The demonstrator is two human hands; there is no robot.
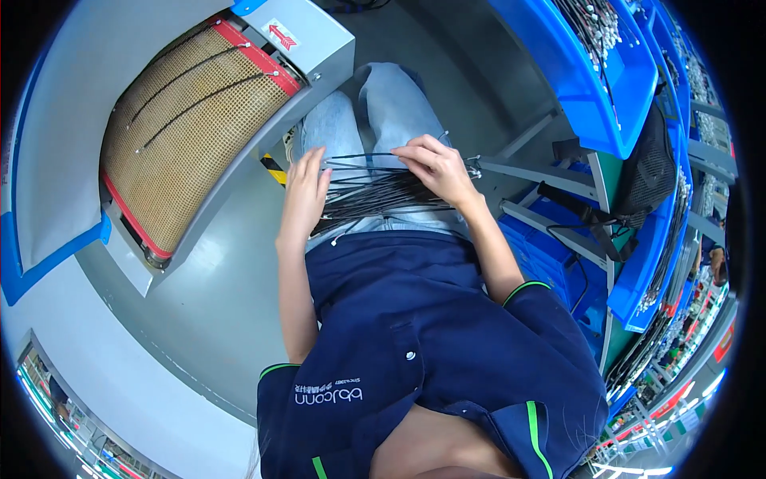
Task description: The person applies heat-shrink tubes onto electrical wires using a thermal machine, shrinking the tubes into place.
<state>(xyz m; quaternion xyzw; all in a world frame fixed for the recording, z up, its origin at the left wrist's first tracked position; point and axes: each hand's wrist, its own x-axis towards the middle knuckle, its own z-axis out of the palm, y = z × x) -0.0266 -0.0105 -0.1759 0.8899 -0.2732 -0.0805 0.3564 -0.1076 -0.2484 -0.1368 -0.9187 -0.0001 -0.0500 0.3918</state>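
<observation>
A bundle of thin black cables (375,199) lies across my thighs, with small light connectors at its ends. My right hand (437,169) is over the bundle's right end, thumb and fingers pinched together on a single cable (359,156) raised at the bundle's far edge. At the left end, my left hand (303,193) has its fingers stretched out and its thumb apart, right beside the cable ends. Whether its fingertips touch a connector there is hard to make out.
To the left, a machine's mesh conveyor belt (191,120) with red edges carries several black cables (211,97). Blue bins (594,96) of cables stand on racks at the right. A black bag (648,172) hangs by the rack. A metal bar (535,172) reaches toward my right hand.
</observation>
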